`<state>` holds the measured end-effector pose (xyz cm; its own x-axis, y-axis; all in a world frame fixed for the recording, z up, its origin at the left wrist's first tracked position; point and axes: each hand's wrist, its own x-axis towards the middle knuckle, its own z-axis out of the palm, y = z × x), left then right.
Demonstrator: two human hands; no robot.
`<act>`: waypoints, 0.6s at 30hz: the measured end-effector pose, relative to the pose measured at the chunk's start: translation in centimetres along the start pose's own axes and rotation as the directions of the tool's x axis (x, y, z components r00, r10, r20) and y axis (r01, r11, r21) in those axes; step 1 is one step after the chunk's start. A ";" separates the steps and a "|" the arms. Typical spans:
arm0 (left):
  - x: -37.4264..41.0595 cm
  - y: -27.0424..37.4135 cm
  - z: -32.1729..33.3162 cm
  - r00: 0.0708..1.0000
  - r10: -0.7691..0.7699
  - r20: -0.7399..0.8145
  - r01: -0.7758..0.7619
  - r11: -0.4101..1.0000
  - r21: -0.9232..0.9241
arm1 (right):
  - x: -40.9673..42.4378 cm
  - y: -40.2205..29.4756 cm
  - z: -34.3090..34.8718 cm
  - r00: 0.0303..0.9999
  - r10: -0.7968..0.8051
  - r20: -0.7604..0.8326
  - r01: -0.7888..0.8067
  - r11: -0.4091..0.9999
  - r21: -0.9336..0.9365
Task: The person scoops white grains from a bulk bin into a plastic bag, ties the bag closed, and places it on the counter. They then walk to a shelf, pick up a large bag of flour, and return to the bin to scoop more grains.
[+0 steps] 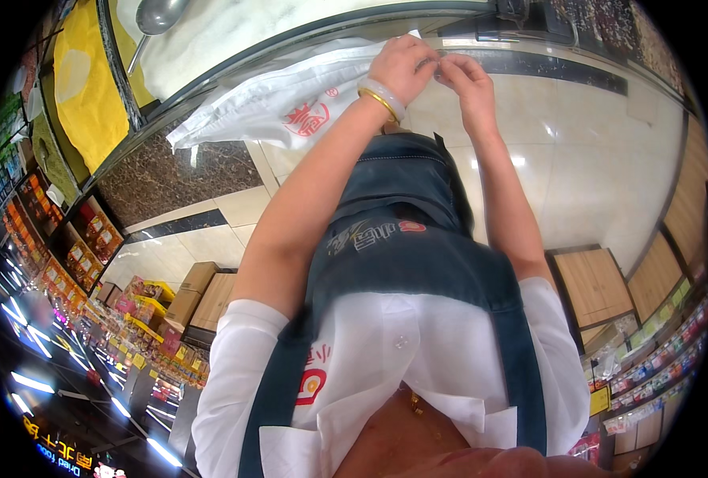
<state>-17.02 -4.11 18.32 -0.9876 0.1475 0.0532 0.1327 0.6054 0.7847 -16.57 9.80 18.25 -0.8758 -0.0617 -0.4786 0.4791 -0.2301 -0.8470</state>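
Note:
A white plastic bag (282, 98) with red print hangs to the left from my left hand (403, 66), against the glass edge of the counter. The fingers of my left hand are curled on its gathered end, and a white corner sticks out above them. A pale bangle and a gold one circle that wrist. Close to its right, my right hand (464, 77) has its thumb and forefinger pinched together, almost touching the left fingertips. Whether something thin lies between them is too small to tell.
Ahead is a counter bin of pale goods (234, 36) with a metal scoop (160, 15); a yellow-lined bin (85, 89) is left of it. Wooden cabinets (593, 287) stand at right, packaged goods (145, 316) at lower left. A dark apron covers my front.

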 end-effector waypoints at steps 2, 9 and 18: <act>0.0 0.0 -0.2 1.000 0.013 -0.011 -0.013 1.000 0.029 | -0.1 -0.1 0.0 1.000 0.002 -0.010 -0.002 1.000 -0.003; -0.2 -0.2 -0.5 0.997 -0.053 -0.058 0.051 0.998 -0.038 | -0.1 0.2 0.1 0.999 0.011 -0.035 -0.010 1.000 0.014; -0.7 0.1 -0.9 0.930 -0.366 -0.045 0.334 0.888 -0.315 | -0.1 0.1 0.4 0.999 -0.019 -0.049 0.021 0.999 0.040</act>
<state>-16.44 -4.84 18.88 -0.9705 -0.1190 -0.2099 -0.2385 0.3410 0.9093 -16.44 9.37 18.32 -0.8808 -0.0093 -0.4734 0.4581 -0.2702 -0.8469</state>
